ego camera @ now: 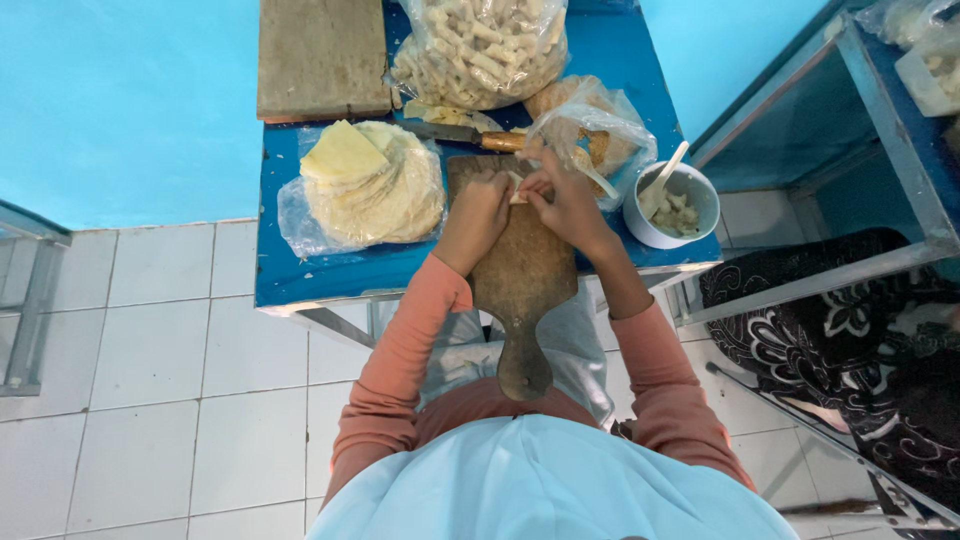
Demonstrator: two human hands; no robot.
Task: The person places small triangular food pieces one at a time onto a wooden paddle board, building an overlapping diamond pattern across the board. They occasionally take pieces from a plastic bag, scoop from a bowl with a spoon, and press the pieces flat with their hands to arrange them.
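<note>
Hands [520, 195] — two (one wrapper [517, 192])

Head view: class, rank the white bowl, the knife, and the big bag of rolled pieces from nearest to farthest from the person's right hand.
From the right hand:
1. Knife: just beyond the hand, its wooden handle by the fingers.
2. White bowl: to the right, at the table's edge, with a spoon in it.
3. Big bag of rolled pieces: at the table's far end.
</note>
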